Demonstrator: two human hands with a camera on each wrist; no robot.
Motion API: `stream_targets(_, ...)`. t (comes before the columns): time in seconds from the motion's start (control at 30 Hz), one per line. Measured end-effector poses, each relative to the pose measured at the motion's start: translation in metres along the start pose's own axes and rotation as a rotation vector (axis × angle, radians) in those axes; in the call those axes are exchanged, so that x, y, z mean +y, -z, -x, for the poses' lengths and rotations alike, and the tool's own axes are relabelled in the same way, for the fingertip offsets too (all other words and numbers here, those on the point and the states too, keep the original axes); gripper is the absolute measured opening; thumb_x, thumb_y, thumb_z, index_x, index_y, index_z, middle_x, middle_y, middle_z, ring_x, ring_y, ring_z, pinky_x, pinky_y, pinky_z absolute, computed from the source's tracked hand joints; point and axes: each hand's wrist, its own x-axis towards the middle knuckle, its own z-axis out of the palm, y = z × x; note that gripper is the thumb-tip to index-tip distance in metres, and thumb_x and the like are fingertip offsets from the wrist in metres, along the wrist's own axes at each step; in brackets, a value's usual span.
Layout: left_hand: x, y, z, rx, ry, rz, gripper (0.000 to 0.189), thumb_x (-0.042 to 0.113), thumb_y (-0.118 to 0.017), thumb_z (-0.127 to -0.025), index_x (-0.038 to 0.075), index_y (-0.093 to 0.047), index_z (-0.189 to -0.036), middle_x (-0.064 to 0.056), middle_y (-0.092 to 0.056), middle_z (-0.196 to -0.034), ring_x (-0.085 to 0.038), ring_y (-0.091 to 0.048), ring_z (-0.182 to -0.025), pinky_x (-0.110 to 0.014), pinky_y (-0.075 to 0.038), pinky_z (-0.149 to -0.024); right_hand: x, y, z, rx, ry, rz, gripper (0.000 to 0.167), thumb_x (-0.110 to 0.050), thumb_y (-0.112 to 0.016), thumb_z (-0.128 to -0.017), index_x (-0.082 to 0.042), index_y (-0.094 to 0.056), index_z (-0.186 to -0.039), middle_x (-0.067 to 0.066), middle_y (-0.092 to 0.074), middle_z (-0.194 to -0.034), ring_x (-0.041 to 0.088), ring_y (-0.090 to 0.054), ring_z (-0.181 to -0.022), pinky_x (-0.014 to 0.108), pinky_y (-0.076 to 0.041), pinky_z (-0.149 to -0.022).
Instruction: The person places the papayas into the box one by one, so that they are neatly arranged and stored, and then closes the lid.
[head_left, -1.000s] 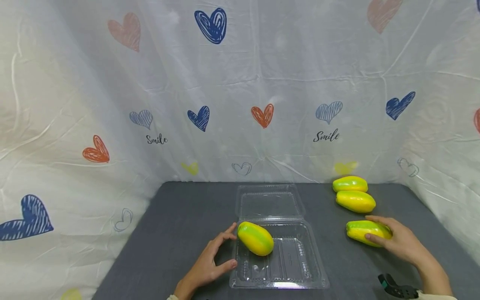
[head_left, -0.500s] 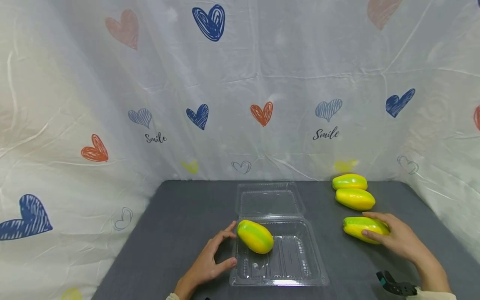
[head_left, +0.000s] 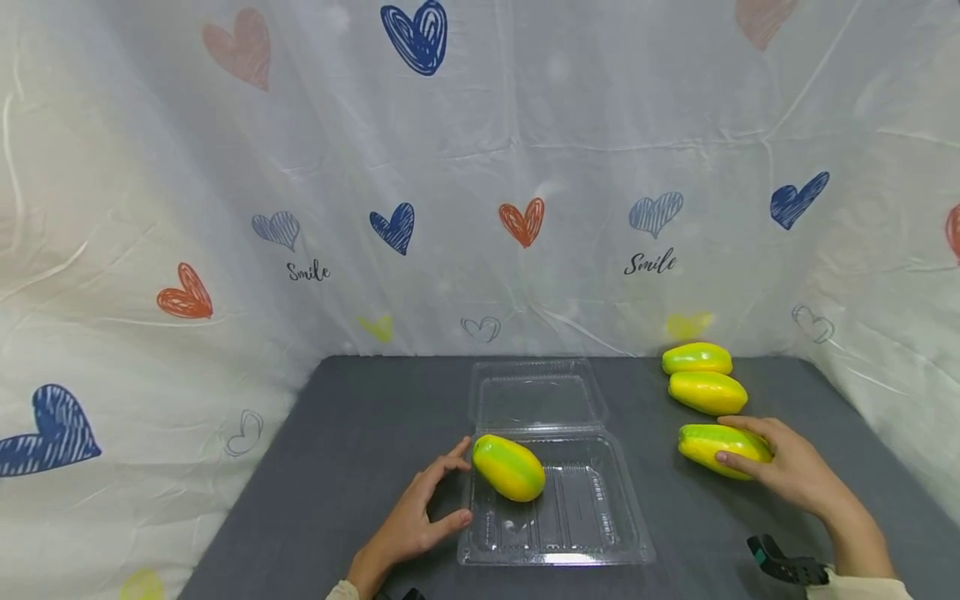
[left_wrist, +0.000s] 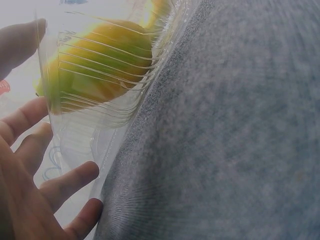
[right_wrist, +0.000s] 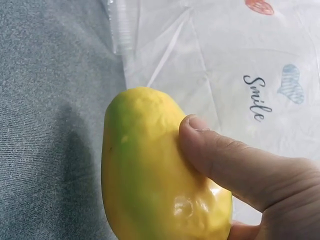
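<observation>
My right hand (head_left: 795, 462) holds a yellow-green papaya (head_left: 720, 448) at the right of the table. In the right wrist view the thumb lies across that papaya (right_wrist: 150, 165), whose shadow falls on the cloth beside it. A clear plastic clamshell container (head_left: 585, 542) stands in the middle with its lid (head_left: 536, 396) laid back. Another papaya (head_left: 510, 468) lies in its left part. At the container's left edge my left hand (head_left: 412, 521) has its fingers and thumb spread, the fingertips (left_wrist: 35, 107) right at the clear wall in the left wrist view.
Two more papayas lie close together at the back right, the nearer papaya (head_left: 708, 392) in front of the farther papaya (head_left: 697, 358). A white curtain (head_left: 450, 150) printed with hearts encloses the grey cloth-covered table (head_left: 375, 408) at the back and sides.
My right hand and the papaya it holds have shifted slightly left and away from me. The left hand has stayed at the container. The head view has tilted a little downward.
</observation>
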Motion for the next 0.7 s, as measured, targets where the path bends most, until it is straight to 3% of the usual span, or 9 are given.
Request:
stream_targets(0.43, -0.001, -0.001, 0.001, 0.013, -0.003, -0.026, 0.048, 0.031, -0.074, -0.091, 0.032, -0.052, -0.133, 0.011, -0.034, -0.165, -0.022, -0.037, -0.152, -0.06, -0.034, -0.103, -0.017, -0.005, -0.002, 0.07, 0.051, -0.016, 0.062, -0.042, -0.079, -0.088, -0.005, -0.062, -0.134, 0.029, -0.061, -0.126, 0.042, -0.059, -0.108, 0.051, -0.048, -0.078)
stream_targets(0.6, 0.0, -0.001, 0.001, 0.015, 0.006, -0.03, 0.048, 0.032, -0.075, -0.09, 0.034, -0.052, -0.133, 0.013, -0.034, -0.165, -0.021, -0.037, -0.152, -0.059, -0.035, -0.105, -0.029, -0.01, -0.004, 0.12, 0.117, -0.056, 0.057, -0.035, -0.082, -0.087, -0.006, -0.064, -0.132, 0.021, -0.063, -0.125, 0.018, -0.057, -0.098, 0.029, -0.046, -0.069)
stream_targets(0.7, -0.001, -0.001, 0.001, 0.015, 0.004, -0.03, 0.048, 0.032, -0.074, -0.09, 0.034, -0.052, -0.133, 0.013, -0.034, -0.165, -0.021, -0.037, -0.152, -0.06, -0.035, -0.105, -0.037, -0.012, -0.005, 0.138, 0.143, -0.081, 0.054, -0.033, -0.083, -0.086, -0.008, -0.064, -0.131, 0.017, -0.064, -0.125, 0.004, -0.053, -0.093, 0.024, -0.046, -0.066)
